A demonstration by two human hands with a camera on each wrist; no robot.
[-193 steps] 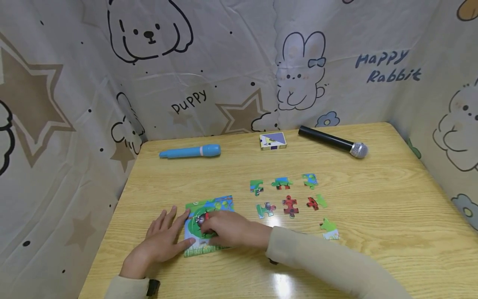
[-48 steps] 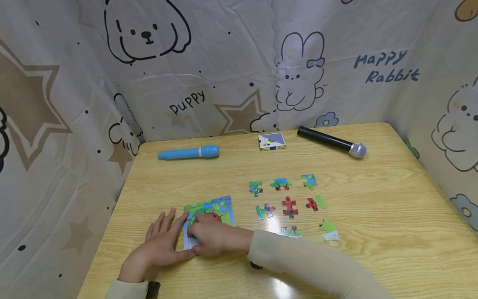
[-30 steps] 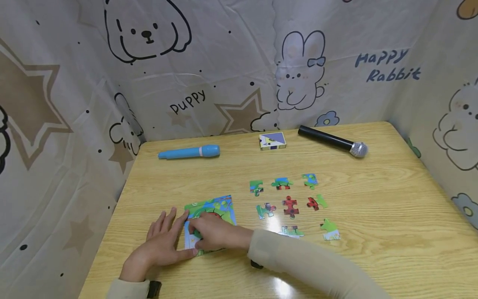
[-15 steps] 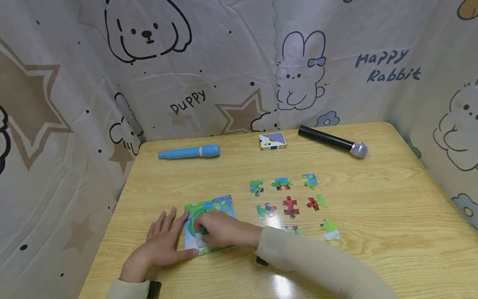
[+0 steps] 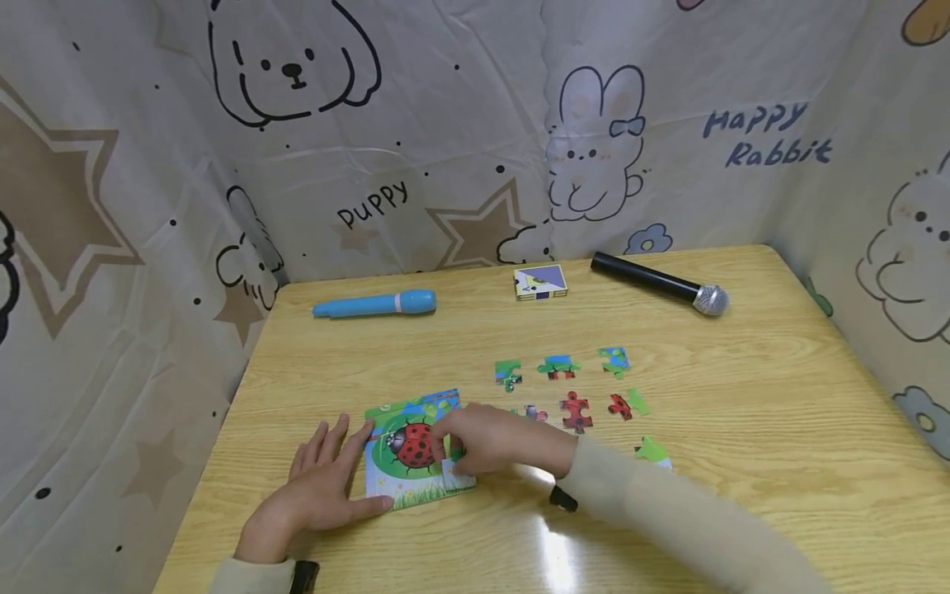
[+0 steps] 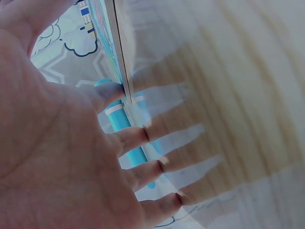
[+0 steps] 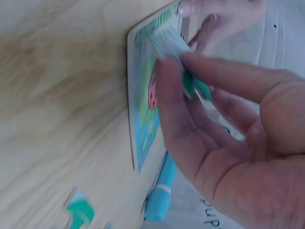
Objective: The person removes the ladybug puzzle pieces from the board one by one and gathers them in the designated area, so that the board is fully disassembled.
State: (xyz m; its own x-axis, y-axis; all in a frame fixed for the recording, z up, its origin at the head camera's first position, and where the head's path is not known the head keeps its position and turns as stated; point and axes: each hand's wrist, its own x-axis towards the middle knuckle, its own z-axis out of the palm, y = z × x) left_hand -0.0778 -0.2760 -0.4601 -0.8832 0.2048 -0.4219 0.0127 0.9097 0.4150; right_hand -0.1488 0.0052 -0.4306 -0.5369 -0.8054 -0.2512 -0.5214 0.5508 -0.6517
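Note:
A ladybug puzzle board [image 5: 416,491] lies flat on the table. My left hand [image 5: 322,483] is spread along the board's left side, its thumb on the lower edge and fingertips at the left edge; in the left wrist view the fingers [image 6: 131,138] are straight. Between thumb and index finger my right hand [image 5: 486,437] pinches a puzzle piece [image 7: 171,44], white and green, above the board's right part. Right of the board are several loose pieces, such as a red one [image 5: 576,412] and a blue-green one [image 5: 614,360]. The right hand and arm partly cover others.
Along the back of the wooden table [image 5: 742,396] lie a blue toy microphone [image 5: 374,304], a small card box [image 5: 540,282] and a black microphone [image 5: 656,282]. A printed curtain [image 5: 460,124] encloses the back and sides.
My right hand has moved right across the board from its left part, with the puzzle piece now visible between the fingers. This uncovers the ladybug picture. The left hand has stayed in place.

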